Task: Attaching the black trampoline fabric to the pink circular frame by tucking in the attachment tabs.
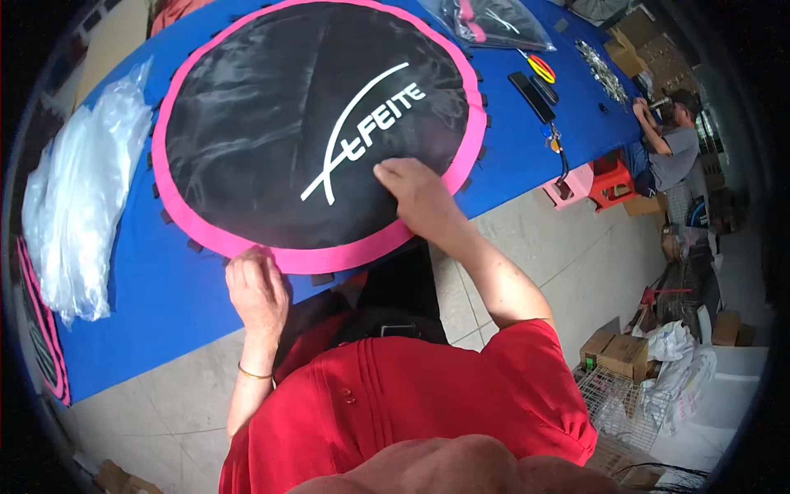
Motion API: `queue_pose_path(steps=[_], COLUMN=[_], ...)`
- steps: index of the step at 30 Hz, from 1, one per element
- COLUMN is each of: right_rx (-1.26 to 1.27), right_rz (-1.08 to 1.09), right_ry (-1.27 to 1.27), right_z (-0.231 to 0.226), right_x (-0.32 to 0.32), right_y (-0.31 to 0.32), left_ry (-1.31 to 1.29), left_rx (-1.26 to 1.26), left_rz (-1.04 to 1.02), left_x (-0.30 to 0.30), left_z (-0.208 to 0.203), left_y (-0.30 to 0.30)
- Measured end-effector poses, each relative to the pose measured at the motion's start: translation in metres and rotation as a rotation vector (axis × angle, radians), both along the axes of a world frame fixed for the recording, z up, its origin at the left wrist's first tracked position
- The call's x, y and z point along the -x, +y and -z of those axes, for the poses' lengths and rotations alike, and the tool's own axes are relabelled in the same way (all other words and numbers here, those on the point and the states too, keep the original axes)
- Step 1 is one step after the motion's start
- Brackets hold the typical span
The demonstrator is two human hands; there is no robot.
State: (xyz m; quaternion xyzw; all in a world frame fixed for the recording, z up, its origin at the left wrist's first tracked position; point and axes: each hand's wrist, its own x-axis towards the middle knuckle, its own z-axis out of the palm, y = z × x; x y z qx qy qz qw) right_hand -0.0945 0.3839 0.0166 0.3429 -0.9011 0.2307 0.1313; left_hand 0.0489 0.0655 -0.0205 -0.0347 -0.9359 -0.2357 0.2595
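A long blue surface runs across the workshop, and spread flat on it is a round black fabric mat edged with a wide pink band and short black loops set around its rim; a white logo is printed at its middle. The mat's near edge lies at the front edge of the surface, right before a person in a red shirt who leans over it. To the mat's left, a heap of clear plastic bags rests on the blue cover, and a second pink-edged piece hangs at the far left end. Beyond the mat, at the far right of the surface, lie another clear bag, a long black bar, a yellow-and-red tool and a scatter of metal parts, where a seated co-worker is at work beside a red stool. Cardboard boxes stand on the concrete floor at right. The right hand presses open-palmed on the black fabric just inside the pink band, holding nothing. The left hand, fingers curled, grips the pink band at the mat's near edge.
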Motion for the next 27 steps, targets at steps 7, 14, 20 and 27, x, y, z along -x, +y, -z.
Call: queue_pose_path(steps=[7, 14, 20, 27], right_rx=[-0.051, -0.257, -0.155, -0.103], right_rz=[0.296, 0.471, 0.442, 0.367], right_ry=[0.049, 0.120, 0.079, 0.133], right_z=[0.010, 0.012, 0.010, 0.013], right_x=[0.058, 0.107, 0.073, 0.027], right_y=[0.063, 0.102, 0.095, 0.065], left_ry=[0.002, 0.009, 0.020, 0.023], left_rx=[0.079, 0.105, 0.122, 0.107], left_rz=[-0.004, -0.031, -0.020, -0.026], left_x=[0.001, 0.002, 0.004, 0.001], left_z=[-0.001, 0.001, 0.001, 0.000], left_y=[0.003, 0.006, 0.007, 0.007])
